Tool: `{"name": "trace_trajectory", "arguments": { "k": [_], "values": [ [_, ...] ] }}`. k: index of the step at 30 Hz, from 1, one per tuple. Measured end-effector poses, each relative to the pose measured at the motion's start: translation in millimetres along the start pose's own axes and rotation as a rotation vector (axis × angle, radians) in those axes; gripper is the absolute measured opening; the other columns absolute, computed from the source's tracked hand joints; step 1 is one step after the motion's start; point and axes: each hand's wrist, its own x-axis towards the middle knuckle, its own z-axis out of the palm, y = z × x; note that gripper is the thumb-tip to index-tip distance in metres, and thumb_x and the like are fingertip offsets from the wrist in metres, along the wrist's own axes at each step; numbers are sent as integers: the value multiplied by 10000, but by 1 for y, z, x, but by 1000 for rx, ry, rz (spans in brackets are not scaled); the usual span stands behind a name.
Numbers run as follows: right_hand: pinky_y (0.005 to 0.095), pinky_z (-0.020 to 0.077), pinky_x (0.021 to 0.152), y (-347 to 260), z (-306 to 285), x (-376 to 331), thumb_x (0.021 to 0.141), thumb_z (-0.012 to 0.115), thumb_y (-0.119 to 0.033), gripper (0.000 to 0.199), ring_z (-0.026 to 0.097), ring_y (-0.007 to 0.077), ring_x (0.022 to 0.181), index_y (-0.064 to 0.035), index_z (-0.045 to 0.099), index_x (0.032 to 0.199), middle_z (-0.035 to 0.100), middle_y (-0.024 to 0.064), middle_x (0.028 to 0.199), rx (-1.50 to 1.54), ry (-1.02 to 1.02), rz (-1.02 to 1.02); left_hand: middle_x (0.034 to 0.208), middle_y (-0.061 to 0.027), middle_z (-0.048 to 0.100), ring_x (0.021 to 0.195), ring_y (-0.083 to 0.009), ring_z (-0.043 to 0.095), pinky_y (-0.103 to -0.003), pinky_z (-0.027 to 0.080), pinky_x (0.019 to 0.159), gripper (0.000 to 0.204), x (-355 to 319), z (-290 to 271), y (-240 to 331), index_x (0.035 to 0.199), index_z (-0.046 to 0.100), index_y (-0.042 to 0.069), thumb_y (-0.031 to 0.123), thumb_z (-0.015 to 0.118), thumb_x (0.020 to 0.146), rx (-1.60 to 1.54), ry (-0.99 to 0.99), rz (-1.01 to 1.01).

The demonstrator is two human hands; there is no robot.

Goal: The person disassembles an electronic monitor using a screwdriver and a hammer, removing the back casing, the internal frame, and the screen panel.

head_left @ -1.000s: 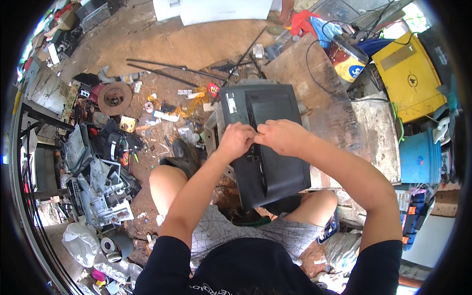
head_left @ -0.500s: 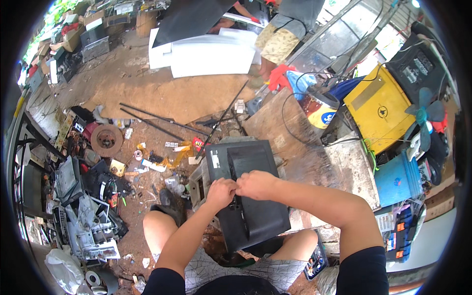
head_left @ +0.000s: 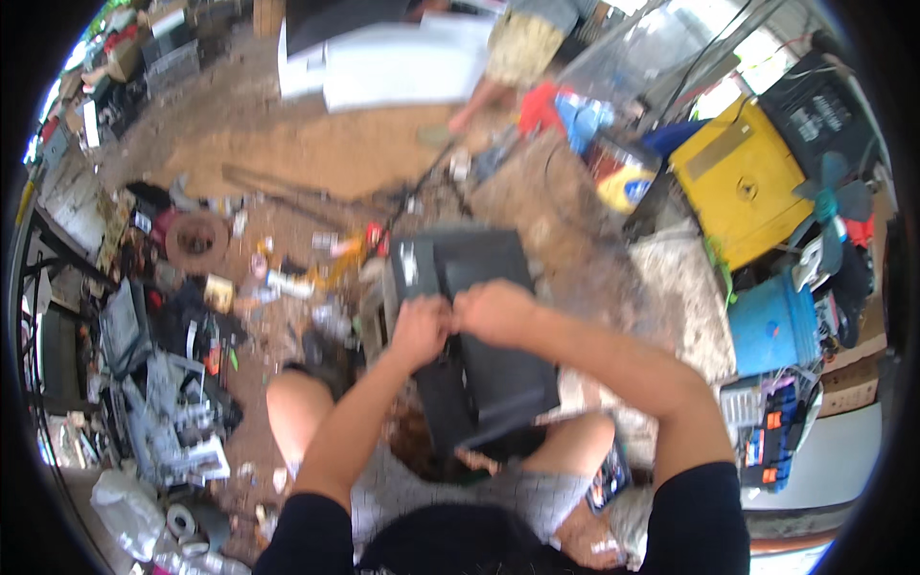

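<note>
A black flat-screen monitor or TV [head_left: 489,259] lies back side up in front of me, above my knees, with a raised panel along its right part and a pale label near its far left corner. My left hand [head_left: 422,331] is closed, its fingers curled at the step beside the raised panel. Right against it, my right hand [head_left: 491,311] is closed too, knuckles up, over the panel's left edge. Both sets of fingertips meet at this spot. Whatever they pinch is hidden, and motion blurs the picture.
A worn board [head_left: 671,297] lies to the right, near a blue bucket [head_left: 767,331] and a yellow case [head_left: 738,182]. Scrap parts [head_left: 172,412] pile up at left. Long dark rods [head_left: 297,196] lie beyond the monitor. Another person's leg [head_left: 484,96] shows near white panels [head_left: 402,62].
The whole view has shifted, so the scene sits higher in the picture and is blurrier. Both my hands stay together at the monitor's back. The other person's leg has changed position.
</note>
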Motion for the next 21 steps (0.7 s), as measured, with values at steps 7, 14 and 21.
{"name": "trace_trajectory", "arguments": {
  "k": [7,14,21],
  "values": [
    [502,541,757,1,4,1,914,614,-291,257,681,395,853,-40,668,910,687,196,864,331,-36,353,885,27,667,874,-244,599,-415,407,779,190,9,-4,-4,821,760,201,352,809,718,-81,65,-39],
    [463,544,757,-12,5,2,861,648,-169,191,665,341,905,-108,624,1040,624,110,968,204,157,74,898,-31,712,865,-294,625,-444,467,791,194,14,-17,-14,867,750,169,140,810,685,-317,-17,92],
    [463,542,796,-7,-5,6,852,705,-322,314,677,363,911,-60,627,1005,674,150,964,379,-14,363,882,-33,709,866,-287,648,-423,473,829,204,16,-15,-10,822,745,117,200,847,666,-174,68,-84]
  ]
}}
